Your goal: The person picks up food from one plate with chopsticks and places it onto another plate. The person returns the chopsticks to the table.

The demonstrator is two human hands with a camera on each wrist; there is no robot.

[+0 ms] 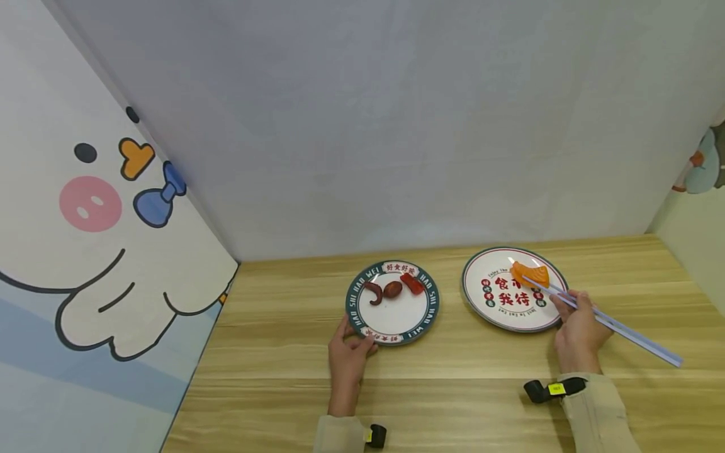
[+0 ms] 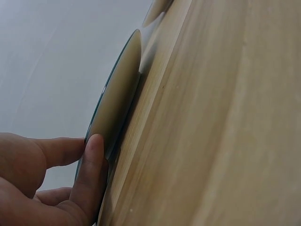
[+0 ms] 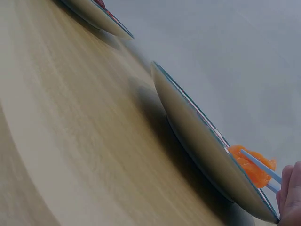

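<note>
My left hand (image 1: 347,360) pinches the near left rim of a green-edged plate (image 1: 391,321), with a finger against its underside in the left wrist view. On that plate lie a curled brown piece (image 1: 376,293), a brown oval piece (image 1: 393,289) and a red piece (image 1: 411,284). At the right, my right hand (image 1: 581,335) holds a pair of pale chopsticks (image 1: 634,337). Their tips touch an orange, salmon-like piece of food (image 1: 530,274) at the far right part of a second plate (image 1: 481,270). Whether they grip it firmly, I cannot tell.
Both plates stand on a wood-grain table (image 1: 272,352), apart from each other. Behind them rises a pale grey wall (image 1: 419,126). A panel with a cartoon figure (image 1: 90,204) borders the left side, and another printed panel (image 1: 702,170) the right.
</note>
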